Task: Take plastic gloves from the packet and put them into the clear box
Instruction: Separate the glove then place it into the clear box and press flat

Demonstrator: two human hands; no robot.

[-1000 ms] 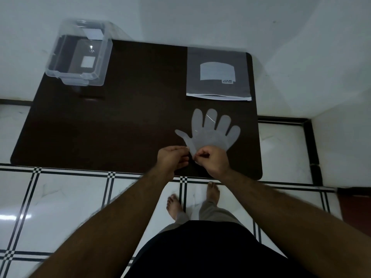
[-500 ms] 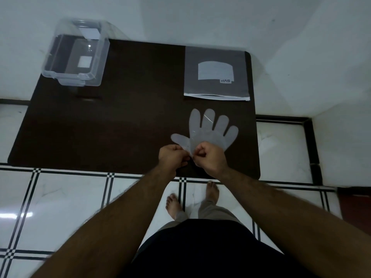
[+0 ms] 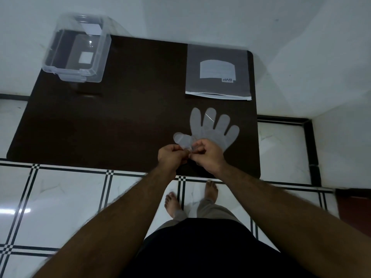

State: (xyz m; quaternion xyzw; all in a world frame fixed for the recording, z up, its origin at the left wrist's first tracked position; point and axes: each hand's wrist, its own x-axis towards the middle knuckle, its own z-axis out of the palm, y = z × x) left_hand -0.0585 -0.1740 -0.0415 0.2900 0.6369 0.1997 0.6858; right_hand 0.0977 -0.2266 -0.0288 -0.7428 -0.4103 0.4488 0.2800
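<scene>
A thin translucent plastic glove (image 3: 213,129) lies flat on the dark table (image 3: 124,121), fingers spread and pointing away from me. My left hand (image 3: 172,156) and my right hand (image 3: 208,155) both pinch its cuff edge near the table's front. The thumb part of the glove sticks out to the left above my left hand. The grey glove packet (image 3: 218,74) lies flat at the far right of the table. The clear box (image 3: 77,50) stands open at the far left corner, with only a white label showing inside.
White walls close in behind the table and on its right. Below the front edge is a white tiled floor (image 3: 70,197) with black lines, where my bare feet stand. A wide stretch of dark tabletop lies between the box and the glove.
My hands have stayed at the glove's cuff, fingers working closer together. The glove's palm has bunched slightly under my right hand. The view has shifted a little.
</scene>
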